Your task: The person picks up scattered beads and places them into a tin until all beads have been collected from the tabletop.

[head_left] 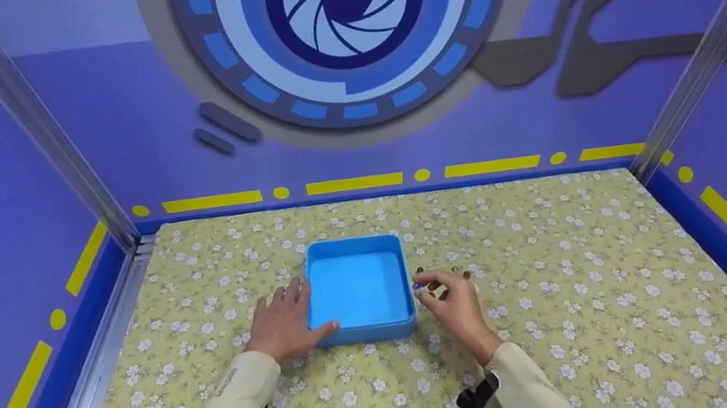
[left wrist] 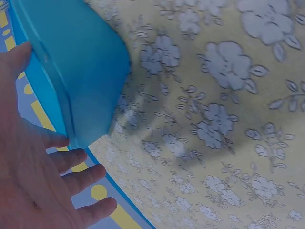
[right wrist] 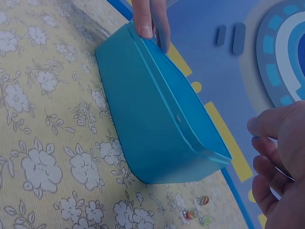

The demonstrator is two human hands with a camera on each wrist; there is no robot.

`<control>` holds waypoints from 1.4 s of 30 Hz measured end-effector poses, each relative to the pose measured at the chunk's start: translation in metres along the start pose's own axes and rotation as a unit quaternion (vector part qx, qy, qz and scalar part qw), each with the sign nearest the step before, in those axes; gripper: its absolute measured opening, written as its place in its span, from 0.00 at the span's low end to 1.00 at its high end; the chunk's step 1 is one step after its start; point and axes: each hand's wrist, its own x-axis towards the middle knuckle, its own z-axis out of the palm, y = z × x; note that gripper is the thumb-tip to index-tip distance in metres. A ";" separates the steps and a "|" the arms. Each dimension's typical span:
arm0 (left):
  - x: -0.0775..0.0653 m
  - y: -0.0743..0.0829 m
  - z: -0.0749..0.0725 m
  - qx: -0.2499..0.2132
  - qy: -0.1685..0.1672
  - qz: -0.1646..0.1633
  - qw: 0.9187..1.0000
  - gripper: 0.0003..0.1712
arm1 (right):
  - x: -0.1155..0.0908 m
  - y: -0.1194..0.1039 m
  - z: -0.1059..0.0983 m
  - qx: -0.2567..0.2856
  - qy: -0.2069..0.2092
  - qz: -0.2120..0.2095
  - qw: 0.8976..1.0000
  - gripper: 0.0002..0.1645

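Note:
A square light-blue open box (head_left: 367, 334) stands on the flowered cloth. My left hand (head_left: 284, 324) rests against its left side, with the thumb on the near rim and the fingers fairly straight, as the left wrist view also shows. Just off the box's right wall, my right hand (head_left: 454, 303) pinches a small blue marble (head_left: 417, 286) between thumb and forefinger. The fingers mostly cover it in the right wrist view. Several glass marbles (right wrist: 190, 213) lie on the cloth beside the box, close under the right hand. No marble shows on the visible box floor.
Flower-patterned cloth (head_left: 593, 298) covers the table. Blue-purple panels with yellow marks (head_left: 354, 183) enclose the back and both sides, and metal posts (head_left: 35, 118) rise at the far corners. A dark wrist camera (head_left: 477, 396) is strapped to the right wrist.

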 end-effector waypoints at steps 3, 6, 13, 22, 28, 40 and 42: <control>0.000 -0.001 0.001 -0.007 0.003 0.000 1.000 0.57 | 0.001 -0.001 0.002 -0.005 0.002 -0.006 1.000 0.11; 0.000 -0.003 0.002 -0.015 0.006 0.001 1.000 0.56 | 0.003 -0.002 0.006 0.002 0.006 -0.002 1.000 0.10; -0.003 -0.004 0.002 -0.024 0.003 -0.001 1.000 0.56 | 0.004 -0.004 0.011 0.012 -0.003 0.001 1.000 0.10; 0.000 -0.001 0.004 -0.017 0.003 0.001 1.000 0.56 | 0.006 -0.004 0.017 0.005 -0.008 0.011 1.000 0.11; 0.003 -0.003 0.004 -0.021 -0.002 0.000 1.000 0.57 | 0.008 -0.004 0.019 0.002 -0.012 0.015 1.000 0.11; 0.001 -0.004 0.002 -0.012 0.004 0.010 1.000 0.59 | 0.010 -0.007 0.023 0.005 -0.013 -0.004 1.000 0.10; 0.002 -0.004 0.002 -0.009 0.005 0.012 1.000 0.59 | 0.012 -0.008 0.023 0.007 -0.015 0.000 1.000 0.10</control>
